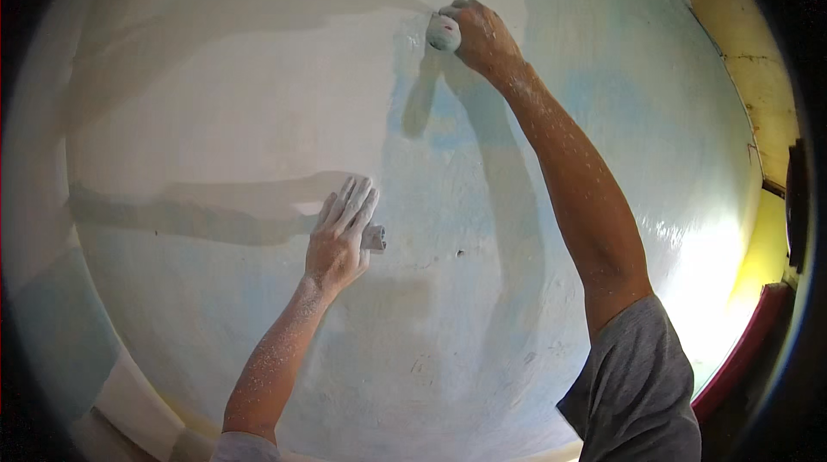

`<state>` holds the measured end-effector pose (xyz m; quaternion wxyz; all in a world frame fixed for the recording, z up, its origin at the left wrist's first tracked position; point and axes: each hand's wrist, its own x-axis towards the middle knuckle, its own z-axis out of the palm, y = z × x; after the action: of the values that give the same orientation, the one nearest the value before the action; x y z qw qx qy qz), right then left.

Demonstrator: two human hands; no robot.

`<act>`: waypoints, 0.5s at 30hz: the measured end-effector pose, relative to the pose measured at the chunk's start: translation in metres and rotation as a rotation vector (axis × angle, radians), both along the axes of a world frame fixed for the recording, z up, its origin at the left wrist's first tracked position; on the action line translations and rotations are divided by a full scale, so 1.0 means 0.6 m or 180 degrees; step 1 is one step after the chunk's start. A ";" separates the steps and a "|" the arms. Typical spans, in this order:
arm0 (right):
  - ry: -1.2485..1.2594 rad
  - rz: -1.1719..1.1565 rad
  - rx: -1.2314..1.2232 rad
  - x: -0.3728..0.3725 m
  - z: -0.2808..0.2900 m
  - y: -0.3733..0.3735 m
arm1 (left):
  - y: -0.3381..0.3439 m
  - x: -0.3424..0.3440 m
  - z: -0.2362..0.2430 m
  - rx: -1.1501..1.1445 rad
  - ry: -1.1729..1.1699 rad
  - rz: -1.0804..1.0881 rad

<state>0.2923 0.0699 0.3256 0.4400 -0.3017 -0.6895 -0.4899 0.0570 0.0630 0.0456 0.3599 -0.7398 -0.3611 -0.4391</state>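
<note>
My right hand (481,42), dusted white and raised high on the wall (457,307), is closed round a small tool with a rounded, pale grey-green end (444,32); the rest of it is hidden. Lower and further left, my left hand (336,242) has its powdered fingers stretched upward against the wall, with a small grey object (374,238) held under the palm by the thumb side, mostly hidden. The wall is off-white at the left and patchy pale blue at the right, with shadows of my arms across it.
A yellowish strip (732,31) borders the wall at upper right, with a dark object (796,204) beside it. A red edge (732,350) runs along the lower right near bright glare. Another pale, bluish surface (60,333) meets the wall at lower left.
</note>
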 end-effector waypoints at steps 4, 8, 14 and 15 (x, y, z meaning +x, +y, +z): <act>-0.0399 -0.0006 -0.0007 -0.029 -0.122 0.004 | 0.007 -0.040 -0.053 -0.0115 -0.0017 -0.0155; -0.0363 -0.0023 -0.0112 -0.026 -0.212 -0.002 | 0.004 -0.052 -0.081 -0.0239 0.0043 0.0052; -0.0802 0.0075 -0.0359 0.018 -0.312 -0.007 | 0.002 -0.069 -0.084 -0.0365 0.0177 0.0135; -0.0927 0.0010 -0.0437 0.029 -0.331 -0.012 | -0.002 -0.070 -0.082 -0.0445 0.0248 0.0230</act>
<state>0.3095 0.0626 0.1272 0.3145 -0.2557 -0.7783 -0.4796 0.0147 0.0618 -0.0033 0.3368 -0.7661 -0.4030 -0.3704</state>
